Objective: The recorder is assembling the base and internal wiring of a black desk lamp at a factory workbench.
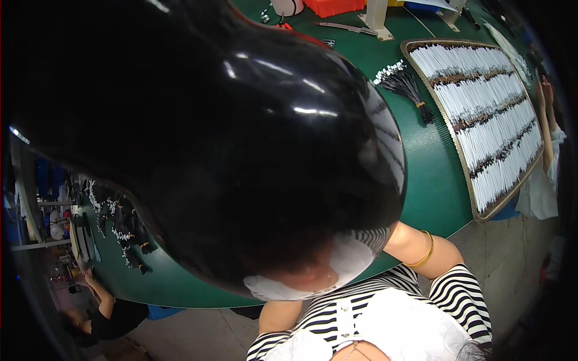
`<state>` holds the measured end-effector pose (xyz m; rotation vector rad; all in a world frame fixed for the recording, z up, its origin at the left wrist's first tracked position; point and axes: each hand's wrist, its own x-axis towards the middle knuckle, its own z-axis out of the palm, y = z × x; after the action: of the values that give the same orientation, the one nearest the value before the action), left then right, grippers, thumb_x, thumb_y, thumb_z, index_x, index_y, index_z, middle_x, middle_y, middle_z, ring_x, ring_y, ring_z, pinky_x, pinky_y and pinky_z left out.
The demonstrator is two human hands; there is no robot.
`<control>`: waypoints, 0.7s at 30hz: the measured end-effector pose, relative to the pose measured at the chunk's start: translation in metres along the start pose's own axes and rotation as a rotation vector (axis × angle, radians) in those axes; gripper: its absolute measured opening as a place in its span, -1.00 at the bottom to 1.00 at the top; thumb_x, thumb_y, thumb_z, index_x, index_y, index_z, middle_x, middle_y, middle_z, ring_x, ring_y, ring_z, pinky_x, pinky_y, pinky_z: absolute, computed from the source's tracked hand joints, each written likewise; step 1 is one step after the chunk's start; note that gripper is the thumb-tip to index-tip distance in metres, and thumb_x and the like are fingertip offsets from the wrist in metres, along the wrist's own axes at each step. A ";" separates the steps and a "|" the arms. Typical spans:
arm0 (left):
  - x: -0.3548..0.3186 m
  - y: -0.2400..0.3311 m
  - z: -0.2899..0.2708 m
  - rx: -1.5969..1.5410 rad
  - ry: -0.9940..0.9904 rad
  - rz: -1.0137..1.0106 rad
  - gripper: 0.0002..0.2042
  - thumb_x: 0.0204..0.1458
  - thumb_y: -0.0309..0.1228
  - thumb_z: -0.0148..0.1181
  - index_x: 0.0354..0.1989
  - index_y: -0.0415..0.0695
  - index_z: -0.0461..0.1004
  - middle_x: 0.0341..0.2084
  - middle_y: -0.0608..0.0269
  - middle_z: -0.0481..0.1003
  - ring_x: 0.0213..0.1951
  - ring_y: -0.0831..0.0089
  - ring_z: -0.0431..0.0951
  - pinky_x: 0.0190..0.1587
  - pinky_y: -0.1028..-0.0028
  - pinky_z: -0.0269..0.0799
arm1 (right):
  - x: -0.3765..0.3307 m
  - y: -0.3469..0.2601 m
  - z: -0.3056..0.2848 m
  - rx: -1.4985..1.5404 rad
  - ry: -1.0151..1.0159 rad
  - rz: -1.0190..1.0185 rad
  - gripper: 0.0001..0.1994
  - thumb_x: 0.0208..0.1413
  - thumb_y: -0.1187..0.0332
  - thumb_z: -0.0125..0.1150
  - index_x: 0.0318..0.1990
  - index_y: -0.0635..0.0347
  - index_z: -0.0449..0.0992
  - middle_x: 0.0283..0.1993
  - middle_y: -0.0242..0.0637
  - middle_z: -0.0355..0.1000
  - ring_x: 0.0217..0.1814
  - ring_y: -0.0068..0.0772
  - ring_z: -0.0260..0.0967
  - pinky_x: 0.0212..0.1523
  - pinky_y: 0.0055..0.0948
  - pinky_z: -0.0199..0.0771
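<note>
A large glossy black rounded object (pixel 241 150) fills the middle of the head view, close to the camera; I cannot tell its kind. Both of my hands are hidden behind it, so whatever they hold or touch does not show. My right forearm (pixel 442 256), with a gold bangle (pixel 424 249) round it, reaches in under the object's lower right edge. Less of my left forearm (pixel 280 316) shows, below the object's lower rim. Both forearms come up to the near edge of the green table (pixel 430 174).
A tray (pixel 442 111) with rows of white sleeve-like pieces stands at the right, beside a bundle of black wires (pixel 409 90) with white ends. More black wire bundles (pixel 126 219) lie at the left. An orange-red bin (pixel 334 7) stands at the back. People work at both sides.
</note>
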<state>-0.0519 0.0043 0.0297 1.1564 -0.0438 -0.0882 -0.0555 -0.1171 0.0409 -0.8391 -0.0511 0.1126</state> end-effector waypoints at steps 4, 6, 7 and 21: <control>0.000 0.000 -0.001 0.059 -0.010 -0.026 -0.83 -0.16 -0.64 -0.07 -0.33 -0.33 0.30 -0.42 0.12 0.37 -0.43 0.51 0.36 -0.47 0.62 0.21 | 0.000 0.000 0.001 -0.007 -0.008 -0.001 -0.89 -0.12 0.47 0.01 -0.40 0.31 0.35 -0.46 -0.34 0.30 -0.46 -0.64 0.21 -0.46 -0.68 0.25; 0.001 -0.005 -0.001 0.057 -0.031 -0.031 -0.82 -0.16 -0.64 -0.07 -0.32 -0.33 0.30 -0.41 0.11 0.37 -0.43 0.51 0.36 -0.47 0.62 0.21 | 0.000 0.001 -0.005 -0.017 0.012 -0.004 -0.89 -0.12 0.48 0.01 -0.40 0.32 0.35 -0.46 -0.34 0.30 -0.45 -0.64 0.21 -0.46 -0.68 0.25; 0.002 -0.009 0.000 0.053 -0.037 -0.030 -0.82 -0.16 -0.63 -0.07 -0.32 -0.33 0.30 -0.41 0.12 0.37 -0.43 0.51 0.36 -0.48 0.62 0.21 | 0.000 0.001 -0.008 -0.020 0.022 -0.007 -0.89 -0.12 0.48 0.01 -0.40 0.32 0.35 -0.46 -0.34 0.30 -0.45 -0.64 0.21 -0.46 -0.68 0.25; 0.001 -0.006 0.000 0.062 -0.016 0.034 -0.90 -0.16 -0.60 -0.06 -0.41 -0.30 0.29 -0.51 0.18 0.35 -0.54 0.57 0.29 -0.53 0.65 0.16 | -0.002 0.002 -0.003 -0.023 0.000 0.069 -0.91 -0.12 0.46 0.02 -0.44 0.27 0.32 -0.50 -0.39 0.26 -0.50 -0.68 0.19 -0.50 -0.71 0.22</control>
<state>-0.0509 0.0016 0.0239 1.2166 -0.0811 -0.0661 -0.0570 -0.1184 0.0379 -0.8641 -0.0234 0.1775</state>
